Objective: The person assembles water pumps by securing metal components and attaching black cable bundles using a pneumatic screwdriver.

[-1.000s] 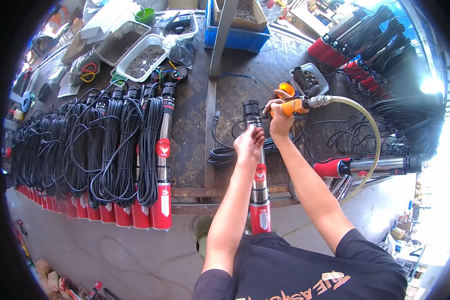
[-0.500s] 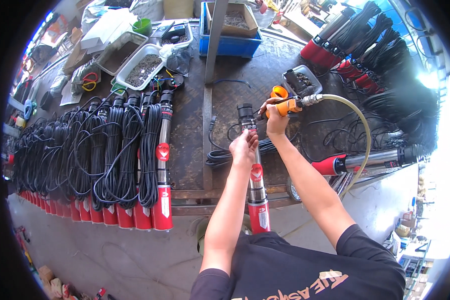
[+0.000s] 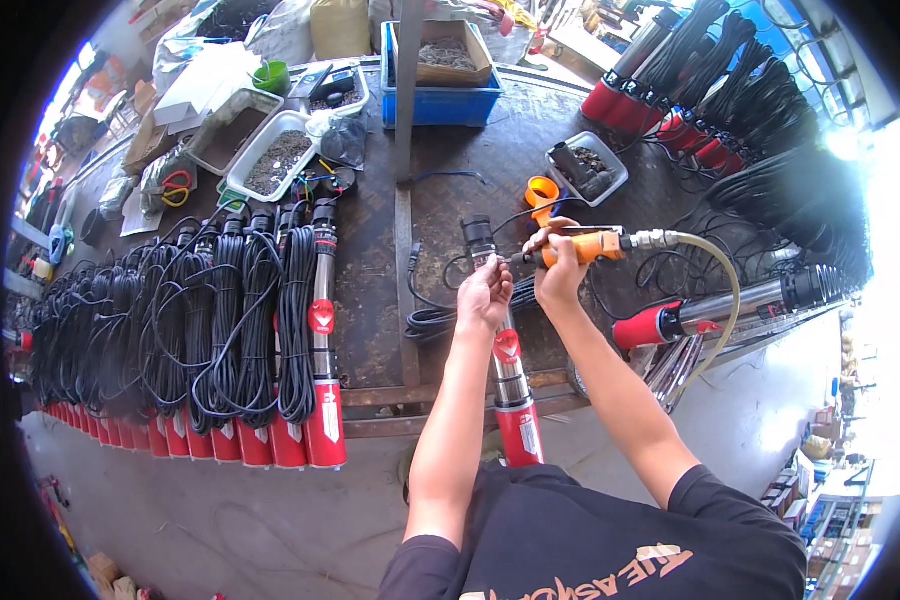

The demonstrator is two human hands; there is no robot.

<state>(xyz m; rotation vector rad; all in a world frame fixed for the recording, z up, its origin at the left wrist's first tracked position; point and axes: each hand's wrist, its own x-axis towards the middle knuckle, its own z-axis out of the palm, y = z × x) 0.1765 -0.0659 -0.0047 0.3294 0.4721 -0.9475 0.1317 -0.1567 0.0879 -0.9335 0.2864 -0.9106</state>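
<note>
A steel submersible pump [image 3: 511,388] with a black head and a red end lies lengthwise before me, its red end over the table's near edge. My right hand [image 3: 561,270] is wrapped round an orange air screwdriver [image 3: 598,247], held nearly level to the right of the pump head. The screwdriver's bit points left toward my left hand [image 3: 484,292]. That hand is closed just below the black head, fingertips pinched by the bit's tip; whatever is in them is too small to name. A pale air hose [image 3: 722,262] runs from the screwdriver. Black coiled cable [image 3: 433,322] lies beside the pump.
A row of similar pumps with bundled cables [image 3: 255,345] fills the left side. More pumps [image 3: 705,318] lie at right. Beyond my hands are an orange ring-shaped holder [image 3: 541,192], a parts tray [image 3: 610,180], a blue crate [image 3: 440,105] and an upright metal post [image 3: 403,120].
The screwdriver has moved down and away from the orange holder and now lies more level. My left fingertips have come up to its bit. The whole view has shifted slightly.
</note>
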